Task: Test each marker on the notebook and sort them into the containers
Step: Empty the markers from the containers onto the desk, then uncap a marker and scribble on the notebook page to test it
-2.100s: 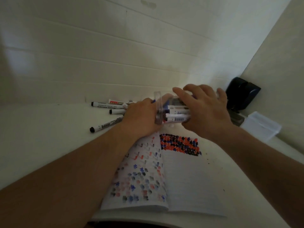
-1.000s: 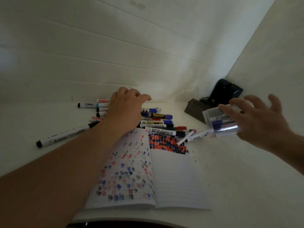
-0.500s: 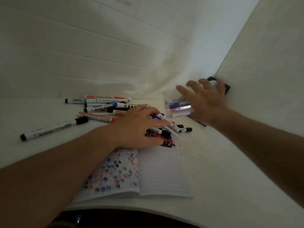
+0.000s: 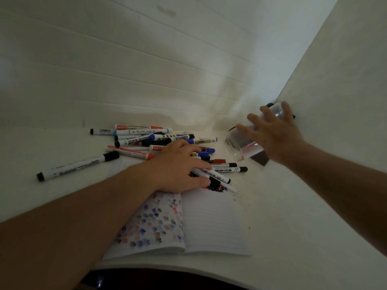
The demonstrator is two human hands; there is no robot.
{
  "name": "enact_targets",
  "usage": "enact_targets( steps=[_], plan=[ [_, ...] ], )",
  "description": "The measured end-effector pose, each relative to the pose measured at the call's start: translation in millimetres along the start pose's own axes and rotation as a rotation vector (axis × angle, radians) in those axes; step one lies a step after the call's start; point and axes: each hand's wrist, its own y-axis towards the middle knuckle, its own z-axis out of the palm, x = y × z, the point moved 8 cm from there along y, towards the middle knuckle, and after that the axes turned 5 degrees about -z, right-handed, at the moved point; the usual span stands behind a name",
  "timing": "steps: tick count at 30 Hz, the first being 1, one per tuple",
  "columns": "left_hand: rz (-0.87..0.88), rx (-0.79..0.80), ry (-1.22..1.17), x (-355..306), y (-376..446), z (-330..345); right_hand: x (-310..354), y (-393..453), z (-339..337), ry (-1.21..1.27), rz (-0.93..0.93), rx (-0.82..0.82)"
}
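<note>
We sat in a plain room, maybe at home: a white surface (image 4: 293, 216) stood in a corner of white plank walls (image 4: 146, 70).

A clear, glossy plastic container (image 4: 247, 143) is seen. The markers (image 4: 134, 141) are cased in smooth plastic. The notebook (image 4: 211, 222) is of matt, lined paper, and the table (image 4: 293, 237) looks smooth and white.
</note>
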Motion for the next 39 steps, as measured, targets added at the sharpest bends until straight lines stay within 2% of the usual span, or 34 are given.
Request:
enact_targets(
  steps=[3, 6, 10, 13, 17, 22, 25, 29, 32, 35, 39],
  plan=[
    [0.01, -0.006, 0.0, -0.6, 0.4, 0.0, -9.0, 0.9, -7.1, 0.095, 0.116, -0.051],
    [0.007, -0.009, -0.004, 0.3, -0.3, 0.3, 3.6, -0.4, 3.9, 0.042, 0.029, -0.042],
    [0.009, -0.016, -0.001, 1.1, 0.3, -0.1, -7.6, -4.4, 5.8, 0.028, 0.103, -0.076],
    [0.011, -0.018, -0.003, 0.7, 0.4, -0.6, -3.1, -9.1, 11.0, -0.061, 0.031, -0.041],
    [0.016, -0.031, -0.003, -1.1, -0.6, -3.0, -15.6, -20.8, 20.9, -0.12, 0.03, -0.024],
    [0.004, -0.014, 0.007, -0.6, -0.5, -1.5, -47.7, -41.7, 21.5, -0.044, 0.085, -0.106],
    [0.011, -0.032, -0.003, 0.3, 0.8, -1.4, -64.9, -60.5, 17.8, 0.24, 0.268, -0.207],
    [0.023, -0.055, -0.013, 3.6, 2.1, -1.5, -54.3, -102.5, 26.5, 1.086, 0.49, -0.486],
    [0.039, -0.07, -0.019, 7.0, 3.3, 0.6, -42.3, -150.4, 64.9, 1.484, 0.738, -0.639],
    [0.042, -0.056, -0.022, 4.5, 4.7, 4.2, -38.3, -196.0, 121.9, 1.65, 1.011, -0.692],
    [0.059, -0.078, 0.013, -1.2, 7.4, 5.0, -25.7, -216.0, 178.3, 1.688, 1.213, -0.59]
  ],
)
